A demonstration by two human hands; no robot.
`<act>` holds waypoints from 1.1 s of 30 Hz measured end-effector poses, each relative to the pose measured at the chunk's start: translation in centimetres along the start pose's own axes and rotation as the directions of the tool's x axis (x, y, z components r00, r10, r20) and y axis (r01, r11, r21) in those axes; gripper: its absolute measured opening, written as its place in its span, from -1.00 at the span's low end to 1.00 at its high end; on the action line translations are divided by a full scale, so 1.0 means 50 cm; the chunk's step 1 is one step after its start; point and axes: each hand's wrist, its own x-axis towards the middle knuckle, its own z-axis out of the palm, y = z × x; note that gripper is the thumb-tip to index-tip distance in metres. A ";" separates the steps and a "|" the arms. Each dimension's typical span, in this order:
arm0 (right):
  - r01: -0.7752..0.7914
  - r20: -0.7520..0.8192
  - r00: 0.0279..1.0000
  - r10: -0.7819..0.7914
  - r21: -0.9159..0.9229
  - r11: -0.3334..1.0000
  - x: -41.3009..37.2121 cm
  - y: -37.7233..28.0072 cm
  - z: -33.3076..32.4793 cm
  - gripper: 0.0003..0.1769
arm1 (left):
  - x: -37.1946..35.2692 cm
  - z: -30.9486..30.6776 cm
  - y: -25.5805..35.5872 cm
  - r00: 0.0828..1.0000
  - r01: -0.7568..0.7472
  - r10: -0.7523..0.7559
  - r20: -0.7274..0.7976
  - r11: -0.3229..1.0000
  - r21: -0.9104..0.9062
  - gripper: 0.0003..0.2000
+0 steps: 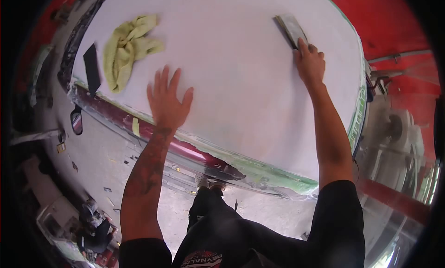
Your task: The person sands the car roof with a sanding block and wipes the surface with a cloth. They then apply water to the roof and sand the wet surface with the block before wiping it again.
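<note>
A pale, dull car roof (222,82) fills the middle of the view. My left hand (168,101) lies on it near the close edge, palm down and fingers spread, holding nothing. Toward the right side, my right hand (309,61) grips the near end of a long sanding block (293,30), which rests on the roof and points away from me. Its underside is hidden. Beyond my left hand lies a crumpled yellow cloth (123,52). Left of the cloth is a dark strip that looks like sandpaper (92,69).
Along the near roof edge run a maroon painted strip (185,149) and green-white masking (278,177). A side mirror (76,121) juts out at left. Another person (95,231) is low at the lower left. Red surfaces (394,17) stand at right.
</note>
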 end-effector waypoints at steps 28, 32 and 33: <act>0.245 0.006 0.969 -0.246 -0.122 0.962 -0.335 -0.072 -0.030 -0.40 | -0.006 -0.016 0.010 0.995 0.103 -0.104 0.005 0.972 -0.212 -0.36; -0.008 0.079 0.997 0.022 -0.171 0.985 -0.014 0.035 0.028 -0.46 | -0.005 -0.012 0.005 0.994 0.108 -0.113 -0.011 0.967 -0.230 -0.35; -0.024 0.074 0.996 0.040 -0.203 0.979 0.016 0.047 0.049 -0.45 | -0.007 -0.009 0.004 0.994 0.102 -0.111 -0.024 0.969 -0.224 -0.35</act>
